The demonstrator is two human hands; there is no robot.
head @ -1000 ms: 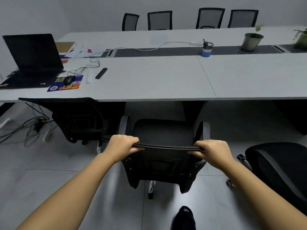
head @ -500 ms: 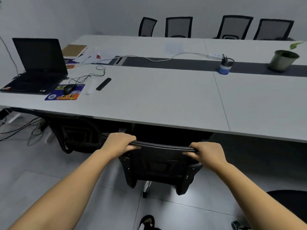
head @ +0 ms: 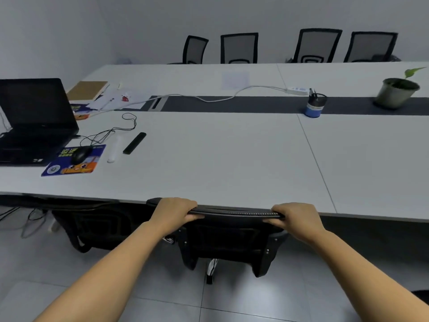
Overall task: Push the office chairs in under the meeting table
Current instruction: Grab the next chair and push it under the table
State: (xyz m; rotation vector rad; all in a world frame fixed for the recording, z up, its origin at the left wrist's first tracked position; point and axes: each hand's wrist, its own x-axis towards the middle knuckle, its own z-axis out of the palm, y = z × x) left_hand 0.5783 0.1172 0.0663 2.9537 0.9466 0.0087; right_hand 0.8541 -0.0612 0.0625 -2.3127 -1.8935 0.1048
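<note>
A black office chair (head: 232, 240) stands right in front of me, its backrest top against the near edge of the long white meeting table (head: 220, 159); its seat is hidden under the tabletop. My left hand (head: 175, 211) grips the left end of the backrest's top rail. My right hand (head: 296, 217) grips the right end. A second black chair (head: 92, 226) sits tucked under the table to the left. Several more chairs (head: 239, 48) line the table's far side.
On the table lie a laptop (head: 34, 122), a mouse on a blue pad (head: 80, 153), a black remote (head: 134, 142), papers, a power strip with cable (head: 298, 90), a pen cup (head: 313, 104) and a potted plant (head: 395, 91). Cables trail on the tiled floor at left (head: 27, 219).
The chair has rolled forward with both hands on its backrest: its seat has gone under the tabletop and the backrest now meets the table edge. The view has moved closer to the table.
</note>
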